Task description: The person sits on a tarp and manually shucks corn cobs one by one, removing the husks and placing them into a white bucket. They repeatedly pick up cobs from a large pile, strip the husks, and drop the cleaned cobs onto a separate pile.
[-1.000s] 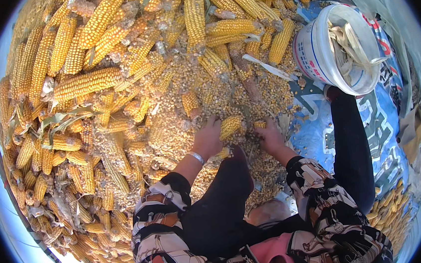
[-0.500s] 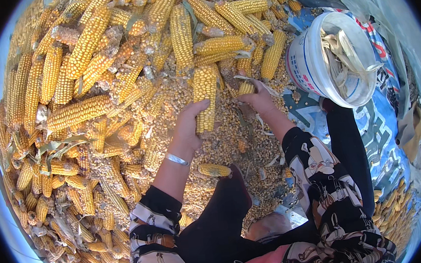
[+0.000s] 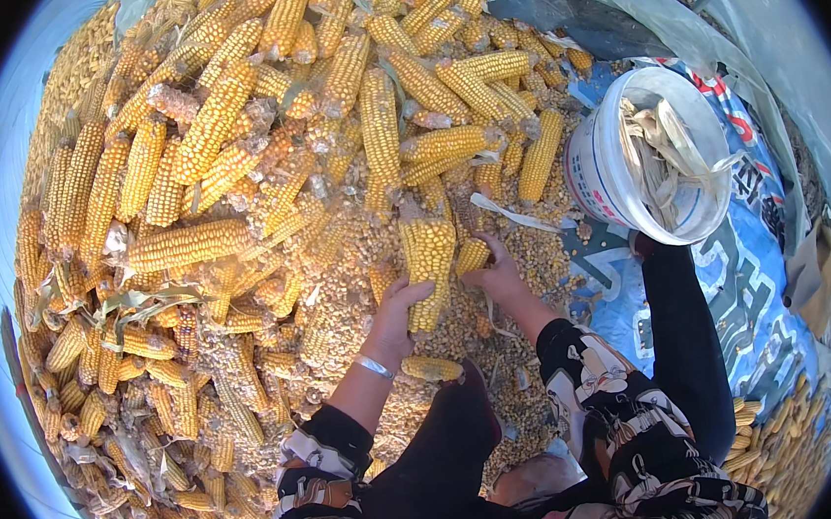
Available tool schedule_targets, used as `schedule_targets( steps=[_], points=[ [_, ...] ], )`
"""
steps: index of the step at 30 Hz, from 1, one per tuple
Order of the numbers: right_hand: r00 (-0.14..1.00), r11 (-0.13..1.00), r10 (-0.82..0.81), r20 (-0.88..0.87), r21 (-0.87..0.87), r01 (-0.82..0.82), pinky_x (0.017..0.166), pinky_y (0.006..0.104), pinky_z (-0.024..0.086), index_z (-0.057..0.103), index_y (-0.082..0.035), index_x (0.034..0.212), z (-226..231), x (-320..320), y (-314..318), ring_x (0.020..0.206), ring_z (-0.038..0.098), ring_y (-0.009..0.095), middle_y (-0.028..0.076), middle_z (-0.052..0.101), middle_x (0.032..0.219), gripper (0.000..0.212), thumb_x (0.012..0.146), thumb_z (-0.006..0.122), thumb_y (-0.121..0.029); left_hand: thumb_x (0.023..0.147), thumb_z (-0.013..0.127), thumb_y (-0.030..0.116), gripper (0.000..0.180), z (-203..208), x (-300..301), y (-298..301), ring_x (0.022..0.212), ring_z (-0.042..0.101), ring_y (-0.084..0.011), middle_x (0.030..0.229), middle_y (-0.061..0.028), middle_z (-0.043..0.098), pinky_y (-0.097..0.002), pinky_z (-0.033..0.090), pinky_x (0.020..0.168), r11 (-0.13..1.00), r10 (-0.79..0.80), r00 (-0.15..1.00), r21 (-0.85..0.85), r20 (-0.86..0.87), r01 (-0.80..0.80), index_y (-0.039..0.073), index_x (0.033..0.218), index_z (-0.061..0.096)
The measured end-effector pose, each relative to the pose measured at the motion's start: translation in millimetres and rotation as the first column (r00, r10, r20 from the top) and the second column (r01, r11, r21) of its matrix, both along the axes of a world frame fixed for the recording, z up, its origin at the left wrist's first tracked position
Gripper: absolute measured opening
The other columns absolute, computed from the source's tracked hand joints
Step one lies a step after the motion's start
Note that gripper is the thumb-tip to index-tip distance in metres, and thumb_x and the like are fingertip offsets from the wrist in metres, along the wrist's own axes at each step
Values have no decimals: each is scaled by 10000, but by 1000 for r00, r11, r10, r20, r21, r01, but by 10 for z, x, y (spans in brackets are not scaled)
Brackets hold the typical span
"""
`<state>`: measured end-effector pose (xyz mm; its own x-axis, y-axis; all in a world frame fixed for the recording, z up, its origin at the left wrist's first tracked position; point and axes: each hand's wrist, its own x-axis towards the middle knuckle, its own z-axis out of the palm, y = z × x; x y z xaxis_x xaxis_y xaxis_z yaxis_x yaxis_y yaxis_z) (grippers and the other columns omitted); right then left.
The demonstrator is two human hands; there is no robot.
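My left hand is closed around the lower part of a thick yellow corn cob, which stands nearly upright with its kernels on. Just to its right, my right hand closes its fingers on a shorter corn cob, of which only the end shows. A pale strip of husk lies beyond the right hand. Between my knees and my left hand rests a small loose cob. Shelled kernels cover the ground around both hands.
A big heap of corn cobs spreads over the left and far side. A white bucket with dry husks inside stands at the right, by my right leg. Beneath it is a blue printed sheet. More cobs lie at the lower right.
The whole view has shifted, so the heap and bucket appear lower. Both hands keep their cobs, and the left-hand cob now leans slightly right at its top.
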<state>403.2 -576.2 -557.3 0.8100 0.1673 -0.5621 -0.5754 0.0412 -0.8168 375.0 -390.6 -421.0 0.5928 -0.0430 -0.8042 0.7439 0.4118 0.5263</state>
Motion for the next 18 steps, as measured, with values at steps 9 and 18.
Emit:
schedule_targets(
  steps=[9, 18],
  points=[
    [970, 850, 243, -30, -475, -228, 979, 397, 446, 666, -143, 1168, 12, 244, 264, 1199, 484, 371, 247, 409, 1345, 582, 605, 817, -143, 775, 676, 99, 477, -180, -370, 318, 964, 639, -197, 1107, -104, 663, -331, 516, 848, 953, -291, 956, 100, 23, 287, -42, 1219, 580],
    [976, 629, 7, -220, 759, 166, 926, 389, 505, 477, -53, 1320, 1371, -509, -317, 1072, 602, 240, 104, 590, 1181, 618, 724, 629, 8, 889, 579, 164, 450, 475, -606, 165, 1004, 650, -222, 1152, -122, 642, -374, 544, 873, 942, -333, 932, 6, 143, 336, -16, 1296, 512]
  ],
)
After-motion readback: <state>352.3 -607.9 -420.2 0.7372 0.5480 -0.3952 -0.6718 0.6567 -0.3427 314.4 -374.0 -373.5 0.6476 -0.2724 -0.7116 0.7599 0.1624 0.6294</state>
